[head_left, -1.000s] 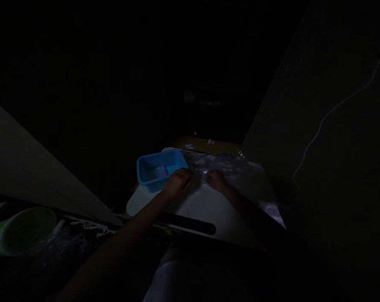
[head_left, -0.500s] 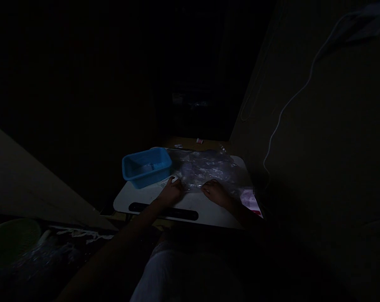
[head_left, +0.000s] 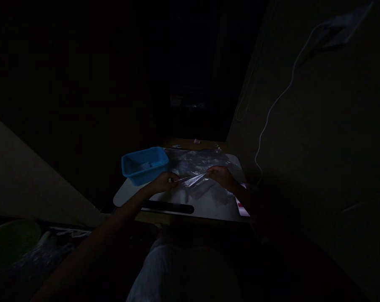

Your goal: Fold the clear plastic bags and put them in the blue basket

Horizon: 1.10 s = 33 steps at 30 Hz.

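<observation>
Clear, crinkled plastic [head_left: 196, 180] is stretched between my two hands above a small white table [head_left: 127, 193]. My left hand [head_left: 166, 182] pinches its left end, thumb and fingers pressed together. At the other end, my right hand [head_left: 219, 174] is closed on the plastic, a little higher. More transparent plastic lies loosely behind and below the hands. A blue basket [head_left: 145, 178] stands on the table's left side, close to my left hand, with something pale inside. The scene is very dark, so fine edges of the plastic are hard to make out.
A lit phone-like object [head_left: 242, 207] lies at the table's right edge. Behind the table is a small pink and white item [head_left: 197, 141]. A white cable [head_left: 269, 110] hangs along the right wall. A green basin [head_left: 13, 243] sits at the lower left.
Both hands have lifted and moved apart, and a piece of plastic is now pulled taut between them. Some plastic has come nearer the front of the table. The view has shifted slightly.
</observation>
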Motion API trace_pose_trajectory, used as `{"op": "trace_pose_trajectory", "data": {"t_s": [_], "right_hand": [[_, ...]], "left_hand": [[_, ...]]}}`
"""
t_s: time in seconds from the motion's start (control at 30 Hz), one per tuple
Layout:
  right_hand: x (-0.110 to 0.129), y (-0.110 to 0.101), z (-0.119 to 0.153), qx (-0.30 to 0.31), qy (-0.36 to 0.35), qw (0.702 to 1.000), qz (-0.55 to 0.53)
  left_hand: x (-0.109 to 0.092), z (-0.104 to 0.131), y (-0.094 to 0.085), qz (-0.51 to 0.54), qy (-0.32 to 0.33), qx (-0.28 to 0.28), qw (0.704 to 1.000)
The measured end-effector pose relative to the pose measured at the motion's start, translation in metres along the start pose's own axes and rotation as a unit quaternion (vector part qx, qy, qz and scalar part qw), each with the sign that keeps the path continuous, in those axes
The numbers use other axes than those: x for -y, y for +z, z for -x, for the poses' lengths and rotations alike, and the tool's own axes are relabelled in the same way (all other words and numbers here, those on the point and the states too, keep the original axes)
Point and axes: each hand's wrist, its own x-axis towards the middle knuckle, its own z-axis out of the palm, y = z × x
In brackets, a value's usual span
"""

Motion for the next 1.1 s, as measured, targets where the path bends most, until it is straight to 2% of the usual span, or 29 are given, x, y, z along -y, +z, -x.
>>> {"op": "trace_pose_trajectory", "data": {"t_s": [0.1, 0.17, 0.3, 0.43, 0.63, 0.73, 0.87, 0.97, 1.03, 1.1], "right_hand": [[0.009, -0.002, 0.000, -0.009, 0.039, 0.992, -0.118], [0.010, -0.001, 0.002, 0.015, 0.085, 0.981, -0.175], [0.002, 0.001, 0.007, 0.080, 0.156, 0.969, -0.174], [-0.006, 0.002, 0.010, 0.061, 0.164, 0.968, -0.180], [-0.012, 0.002, 0.009, 0.051, 0.160, 0.970, -0.175], [-0.017, 0.003, 0.009, 0.038, 0.170, 0.969, -0.176], [-0.024, 0.000, -0.002, -0.040, 0.159, 0.981, -0.102], [-0.015, -0.006, -0.022, -0.076, 0.144, 0.985, -0.048], [0.002, -0.009, -0.036, -0.122, 0.096, 0.984, 0.089], [0.025, -0.008, -0.045, -0.151, 0.005, 0.957, 0.249]], "left_hand": [[-0.011, 0.003, -0.004, 0.129, -0.040, -0.002, 0.991], [-0.015, 0.005, -0.003, 0.201, -0.065, -0.026, 0.977], [-0.014, 0.007, 0.002, 0.294, -0.090, -0.069, 0.949], [-0.011, 0.011, -0.003, 0.308, -0.113, -0.068, 0.942], [0.001, 0.019, -0.022, 0.269, -0.150, -0.014, 0.951], [0.016, 0.022, -0.030, 0.291, -0.170, -0.043, 0.940], [0.032, 0.020, -0.032, 0.282, -0.183, -0.153, 0.929], [0.030, 0.012, -0.029, 0.203, -0.160, -0.222, 0.940], [0.021, 0.006, -0.027, 0.146, -0.132, -0.241, 0.950], [0.008, 0.002, -0.023, 0.137, -0.111, -0.247, 0.953]]}}
